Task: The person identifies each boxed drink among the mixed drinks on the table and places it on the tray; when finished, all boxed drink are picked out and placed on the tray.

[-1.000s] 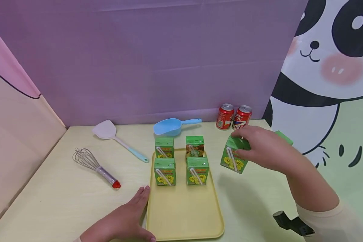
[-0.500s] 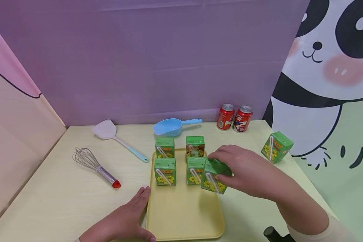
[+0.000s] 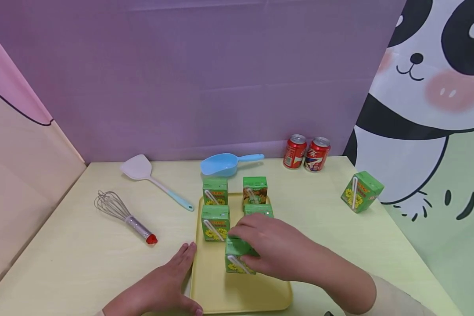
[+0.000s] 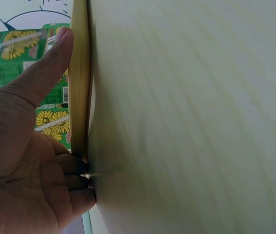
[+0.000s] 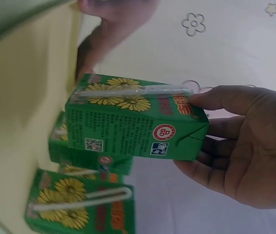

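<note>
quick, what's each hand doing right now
Left hand: open, flat against the tray edge.
Right hand: gripping a green juice carton over the tray.

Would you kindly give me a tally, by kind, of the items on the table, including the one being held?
Green drink cartons: 6, namely 4 standing on the tray, 1 in the right hand, 1 apart at the table's right
Red cans: 2
Blue scoop: 1
White spatula: 1
Whisk: 1
Tray: 1
Total: 12

A whisk (image 3: 120, 214), white spatula (image 3: 150, 179) and blue scoop (image 3: 224, 164) lie left; two red cans (image 3: 306, 152) stand behind.
</note>
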Demonstrator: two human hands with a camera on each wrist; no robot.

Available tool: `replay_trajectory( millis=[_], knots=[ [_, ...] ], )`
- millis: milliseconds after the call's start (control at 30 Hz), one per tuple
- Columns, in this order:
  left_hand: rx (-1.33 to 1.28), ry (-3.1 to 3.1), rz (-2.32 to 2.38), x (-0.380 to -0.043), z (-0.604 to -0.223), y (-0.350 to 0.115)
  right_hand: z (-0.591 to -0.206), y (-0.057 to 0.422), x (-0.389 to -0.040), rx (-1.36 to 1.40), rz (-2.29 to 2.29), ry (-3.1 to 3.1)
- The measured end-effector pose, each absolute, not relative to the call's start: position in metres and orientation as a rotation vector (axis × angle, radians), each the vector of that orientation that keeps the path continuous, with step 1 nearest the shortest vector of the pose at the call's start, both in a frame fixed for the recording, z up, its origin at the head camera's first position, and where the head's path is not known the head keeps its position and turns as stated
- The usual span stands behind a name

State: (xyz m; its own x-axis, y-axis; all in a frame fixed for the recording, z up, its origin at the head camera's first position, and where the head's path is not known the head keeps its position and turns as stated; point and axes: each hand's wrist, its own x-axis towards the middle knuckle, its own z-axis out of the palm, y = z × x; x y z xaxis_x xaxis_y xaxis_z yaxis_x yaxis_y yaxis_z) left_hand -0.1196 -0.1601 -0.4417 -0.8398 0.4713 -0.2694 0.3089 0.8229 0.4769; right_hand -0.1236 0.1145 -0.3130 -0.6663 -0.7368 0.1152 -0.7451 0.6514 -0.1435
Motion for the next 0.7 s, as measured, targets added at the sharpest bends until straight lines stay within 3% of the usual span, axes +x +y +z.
replay_trajectory(
  millis=[700],
  knots=[
    [0.587, 2.625, 0.614, -0.12, -0.442, -0.161, -0.354, 0.07, -0.143, 1.35, 0.219, -2.827]
  ],
)
